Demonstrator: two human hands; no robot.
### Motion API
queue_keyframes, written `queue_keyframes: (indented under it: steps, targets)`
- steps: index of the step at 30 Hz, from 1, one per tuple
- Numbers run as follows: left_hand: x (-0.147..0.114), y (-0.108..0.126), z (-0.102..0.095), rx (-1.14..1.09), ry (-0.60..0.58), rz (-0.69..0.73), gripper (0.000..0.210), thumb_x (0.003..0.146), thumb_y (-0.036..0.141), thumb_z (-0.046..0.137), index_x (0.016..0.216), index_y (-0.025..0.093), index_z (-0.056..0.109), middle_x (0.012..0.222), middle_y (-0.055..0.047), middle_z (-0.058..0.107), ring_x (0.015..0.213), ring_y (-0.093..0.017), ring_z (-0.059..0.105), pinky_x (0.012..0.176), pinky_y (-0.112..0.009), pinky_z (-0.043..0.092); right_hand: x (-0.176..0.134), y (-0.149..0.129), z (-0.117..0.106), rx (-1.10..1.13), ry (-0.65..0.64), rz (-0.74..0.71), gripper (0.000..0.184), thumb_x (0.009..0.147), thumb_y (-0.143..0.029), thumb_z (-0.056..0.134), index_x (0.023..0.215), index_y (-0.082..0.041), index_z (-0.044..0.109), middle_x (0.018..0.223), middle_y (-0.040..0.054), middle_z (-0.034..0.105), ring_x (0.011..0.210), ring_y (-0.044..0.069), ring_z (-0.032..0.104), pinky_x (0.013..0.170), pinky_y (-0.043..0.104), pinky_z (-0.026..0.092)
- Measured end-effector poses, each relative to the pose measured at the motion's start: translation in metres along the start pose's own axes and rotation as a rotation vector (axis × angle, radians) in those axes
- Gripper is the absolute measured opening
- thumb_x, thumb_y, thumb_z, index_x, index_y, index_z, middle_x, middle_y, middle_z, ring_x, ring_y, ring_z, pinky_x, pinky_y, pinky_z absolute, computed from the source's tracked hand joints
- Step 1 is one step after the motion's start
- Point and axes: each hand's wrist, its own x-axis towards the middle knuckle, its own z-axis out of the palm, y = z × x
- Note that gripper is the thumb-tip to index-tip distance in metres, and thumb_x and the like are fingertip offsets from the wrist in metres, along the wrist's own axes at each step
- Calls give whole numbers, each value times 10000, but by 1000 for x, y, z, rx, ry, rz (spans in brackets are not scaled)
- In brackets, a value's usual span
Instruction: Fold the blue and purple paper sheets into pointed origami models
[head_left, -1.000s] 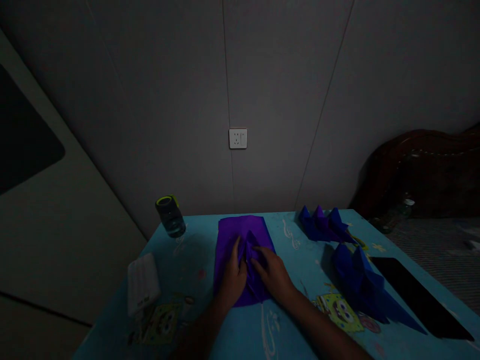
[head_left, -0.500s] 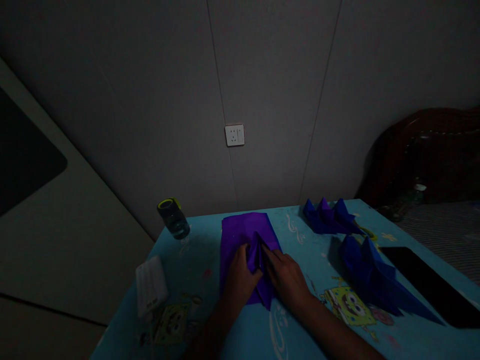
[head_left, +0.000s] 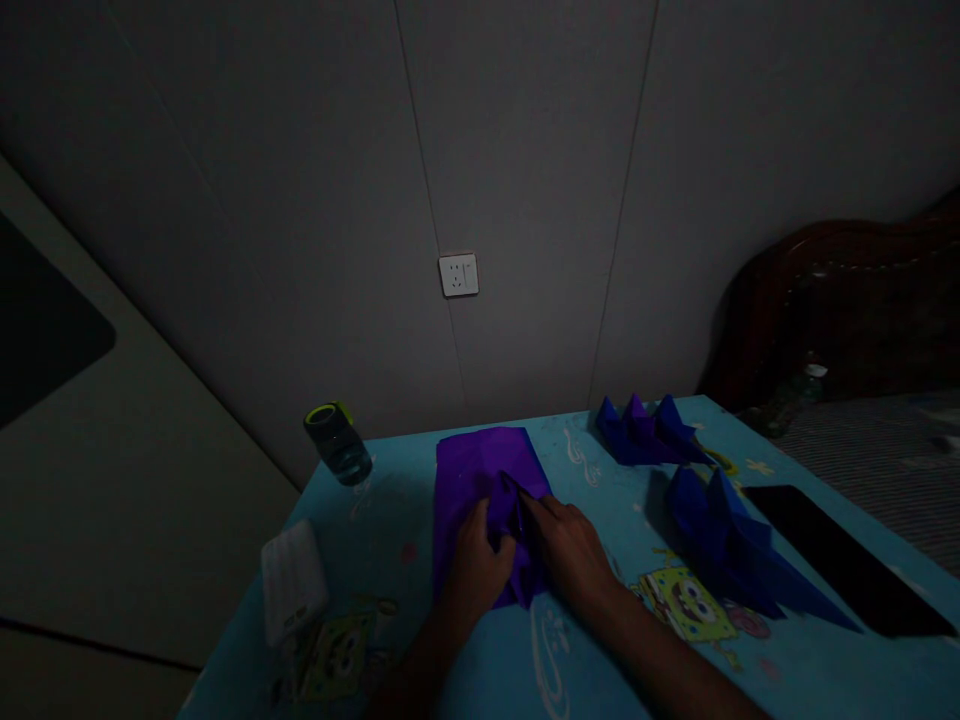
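A dim room, seen from above a table covered in a light blue cartoon-print cloth and pushed against a grey wall. A person sat at it with both bare hands on a purple sheet, paper or thin cloth, that lay flat in the middle of the table, its far edge near the wall.

The left hand rested palm down on the near half of the sheet, apparently pinning it so it would not slide. The right hand lay just beside it, its fingers stretched toward a raised fold at the sheet's centre. The fold stood up between the two hands, touching the fingertips of both. The fingers of each hand seemed bent lightly around the fold, pinching it, though the gloom hid the exact grip.

To the right lay two blue folded shapes with pointed peaks, well apart from the hands, with a black slab beyond them. To the left stood a glass with a yellow-green rim and a white pack. A wall socket sat above.
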Motion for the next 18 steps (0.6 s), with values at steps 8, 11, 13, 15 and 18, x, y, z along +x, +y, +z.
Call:
queue_keyframes:
  steps: [8,11,13,15,18]
  targets:
    - [5,9,-14,-382,-96,-162,397,789,243,472,1115,158,683,1123,-68,725,1082,-242,647,978,-391,489,2,15,3,215,127,87,400,950,-233,434,1347,-212,474,1112,101,634,914,223,650,815,334,501]
    - [5,12,-16,-465,-142,-149,387,800,292,518,1116,153,691,1068,-59,740,1026,-242,665,930,-372,512,2,20,7,335,194,122,291,936,-325,479,1194,-194,513,1085,96,621,928,222,634,812,343,501]
    - [5,14,-18,-471,-168,-128,380,830,332,523,1115,149,694,1035,-57,744,995,-237,670,908,-357,519,3,23,9,379,215,157,240,916,-381,508,1072,-198,513,998,76,619,848,216,627,762,340,499]
    - [4,16,-20,-464,-188,-107,384,861,382,517,1099,144,702,995,-55,746,957,-231,674,893,-349,522,5,25,11,416,219,182,225,897,-415,527,978,-209,489,910,49,608,776,207,610,716,330,486]
    - [2,20,-21,-473,-216,-70,391,888,419,506,1084,148,709,963,-45,743,905,-214,673,885,-335,520,7,28,12,479,225,203,223,880,-429,534,894,-224,445,818,12,583,709,189,577,671,306,458]
